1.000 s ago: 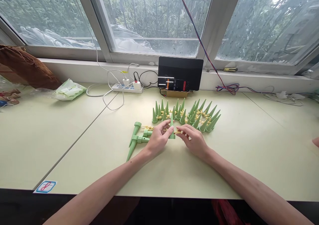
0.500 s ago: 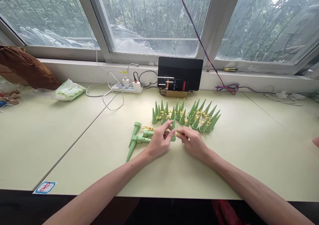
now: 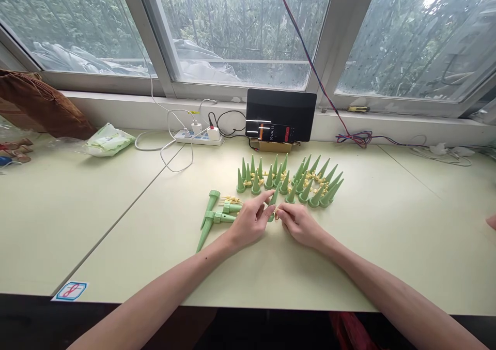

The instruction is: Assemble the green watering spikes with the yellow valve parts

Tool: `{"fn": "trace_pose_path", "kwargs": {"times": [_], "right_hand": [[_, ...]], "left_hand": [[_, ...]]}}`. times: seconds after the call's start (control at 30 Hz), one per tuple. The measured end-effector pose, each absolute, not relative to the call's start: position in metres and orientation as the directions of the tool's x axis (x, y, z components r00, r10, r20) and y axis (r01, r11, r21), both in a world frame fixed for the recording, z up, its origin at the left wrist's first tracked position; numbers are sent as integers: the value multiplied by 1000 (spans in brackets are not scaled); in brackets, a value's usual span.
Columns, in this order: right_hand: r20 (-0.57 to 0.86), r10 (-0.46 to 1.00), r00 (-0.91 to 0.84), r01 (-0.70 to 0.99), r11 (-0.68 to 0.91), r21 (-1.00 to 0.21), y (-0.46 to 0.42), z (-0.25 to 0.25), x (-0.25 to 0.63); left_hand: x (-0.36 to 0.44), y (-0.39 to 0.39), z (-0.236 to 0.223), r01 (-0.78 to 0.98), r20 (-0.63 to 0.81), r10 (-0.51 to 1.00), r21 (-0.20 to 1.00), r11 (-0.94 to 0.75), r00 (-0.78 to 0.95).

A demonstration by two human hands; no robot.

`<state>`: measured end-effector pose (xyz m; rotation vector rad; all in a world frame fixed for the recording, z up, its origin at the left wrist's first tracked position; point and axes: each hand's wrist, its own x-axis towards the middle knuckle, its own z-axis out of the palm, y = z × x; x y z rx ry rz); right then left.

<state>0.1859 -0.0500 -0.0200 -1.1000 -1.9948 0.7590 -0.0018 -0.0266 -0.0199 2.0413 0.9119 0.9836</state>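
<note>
My left hand [image 3: 251, 219] is closed on a green plastic watering spike [image 3: 275, 195], its tip pointing up and tilted a little to the right. Against the lower end of that spike, my right hand [image 3: 301, 224] pinches a small yellow valve [image 3: 276, 214], mostly covered by the fingers. Loose green spikes [image 3: 209, 232] lie left of my left hand, partly hidden by it. Next to them is a small pile of yellow valves [image 3: 229, 200]. Behind my hands, several upright spikes [image 3: 256, 183] with yellow valves at their bases stand in two groups.
A black tablet [image 3: 281, 112] leans at the back, with a phone [image 3: 275, 133] showing a timer before it. To its left are a power strip [image 3: 199, 138] with white cables and a packet of wipes [image 3: 109, 140]. Bundled red and blue wires [image 3: 358, 138] lie back right.
The held spike has shifted slightly right and down and now leans more to the right. My right hand has closed in around the yellow valve, which shows less than before.
</note>
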Motion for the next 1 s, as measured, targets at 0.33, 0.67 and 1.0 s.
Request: {"fn": "trace_pose_path", "kwargs": {"times": [0.33, 0.67, 1.0], "right_hand": [[360, 898, -252, 444, 438, -781, -49, -21, 183], [504, 828, -247, 392, 561, -729, -49, -24, 187], [546, 808, -220, 392, 586, -709, -49, -26, 186]], "left_hand": [[2, -25, -14, 188, 237, 900, 928, -321, 365], [2, -23, -9, 37, 92, 951, 994, -107, 296], [3, -27, -8, 77, 193, 914, 969, -235, 358]]}}
